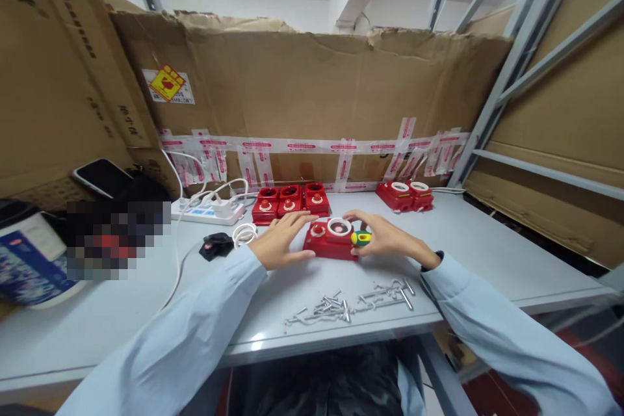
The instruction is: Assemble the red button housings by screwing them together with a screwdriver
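Note:
A red plastic housing (329, 248) with a white ring and a smaller round fitting on top sits on the table in front of me. My left hand (279, 242) grips its left end, thumb at the front edge and fingers over the back. At the opposite end, my right hand (383, 234) is closed around a green-and-yellow screwdriver handle (361, 238). Its fingertips reach the housing beside the white ring. The screwdriver's shaft is not visible. Nearer to me lie several loose metal pins (331, 307) and metal hooks with bars (390, 296).
Behind stand three red housings (290, 201) and, to the right, two with white rings (404, 196). A power strip (207, 211), a black plug (216, 246), a phone (103, 177) and a white-and-blue bucket (36, 266) occupy the left. Cardboard (302, 91) walls the back.

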Motion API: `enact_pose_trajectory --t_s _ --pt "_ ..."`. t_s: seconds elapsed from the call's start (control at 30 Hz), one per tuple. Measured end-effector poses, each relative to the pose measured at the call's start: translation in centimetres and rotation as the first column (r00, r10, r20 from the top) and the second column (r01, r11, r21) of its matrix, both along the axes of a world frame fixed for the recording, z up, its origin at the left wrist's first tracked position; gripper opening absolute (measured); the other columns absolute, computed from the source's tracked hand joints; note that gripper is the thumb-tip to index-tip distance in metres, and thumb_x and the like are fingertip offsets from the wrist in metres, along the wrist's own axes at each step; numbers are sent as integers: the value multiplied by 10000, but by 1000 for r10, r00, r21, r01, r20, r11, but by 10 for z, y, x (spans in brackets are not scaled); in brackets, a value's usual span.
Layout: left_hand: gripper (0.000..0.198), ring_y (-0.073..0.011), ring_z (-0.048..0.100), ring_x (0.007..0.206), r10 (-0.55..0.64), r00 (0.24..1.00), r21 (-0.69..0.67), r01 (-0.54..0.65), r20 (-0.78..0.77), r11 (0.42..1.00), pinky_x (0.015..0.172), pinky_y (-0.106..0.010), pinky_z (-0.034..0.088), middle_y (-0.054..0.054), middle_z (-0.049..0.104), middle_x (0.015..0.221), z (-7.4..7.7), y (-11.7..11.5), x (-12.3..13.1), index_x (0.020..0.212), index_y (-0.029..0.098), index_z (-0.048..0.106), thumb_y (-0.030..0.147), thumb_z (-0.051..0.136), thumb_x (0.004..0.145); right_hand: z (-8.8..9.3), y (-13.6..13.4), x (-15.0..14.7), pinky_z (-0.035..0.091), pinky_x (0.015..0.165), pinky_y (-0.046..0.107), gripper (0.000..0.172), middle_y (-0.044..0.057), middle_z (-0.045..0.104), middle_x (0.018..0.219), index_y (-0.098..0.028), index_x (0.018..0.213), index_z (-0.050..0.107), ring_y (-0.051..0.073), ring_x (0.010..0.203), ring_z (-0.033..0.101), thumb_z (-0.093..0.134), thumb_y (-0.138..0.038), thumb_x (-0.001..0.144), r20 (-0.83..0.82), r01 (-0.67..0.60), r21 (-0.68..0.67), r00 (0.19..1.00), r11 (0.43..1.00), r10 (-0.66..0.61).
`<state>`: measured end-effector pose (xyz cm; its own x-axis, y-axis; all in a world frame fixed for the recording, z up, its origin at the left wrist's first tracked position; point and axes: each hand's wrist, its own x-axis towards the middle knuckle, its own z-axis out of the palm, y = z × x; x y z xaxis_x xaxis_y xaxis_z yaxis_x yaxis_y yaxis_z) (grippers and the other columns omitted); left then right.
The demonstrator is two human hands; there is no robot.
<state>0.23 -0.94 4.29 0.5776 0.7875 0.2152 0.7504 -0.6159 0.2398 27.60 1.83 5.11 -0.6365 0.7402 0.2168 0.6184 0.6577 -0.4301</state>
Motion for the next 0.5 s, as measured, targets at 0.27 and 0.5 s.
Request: enact_pose_trajectory --t_s 0.27,0.5 --pt "829 -282 512 1188 -109 982 -82 123 155 989 993 -410 411 -117 480 1355 -19 8 2 1370 217 295 508 680 696 -2 -1 -42 450 784 295 459 29 650 990 -206 1076 572 157 858 587 710 -378 674 -292 -191 -21 940 981 177" --pt "762 -278 547 1145 -82 974 -70 99 213 993 994 -409 411 -114 539 1298 -22 6 8 1309 201 382 468 700 671 21 -1 -41 289 360 191 201 -103 400 447 -221 736 444 67 359 368 523 -386 820 -909 49 -149 387 988 -156"
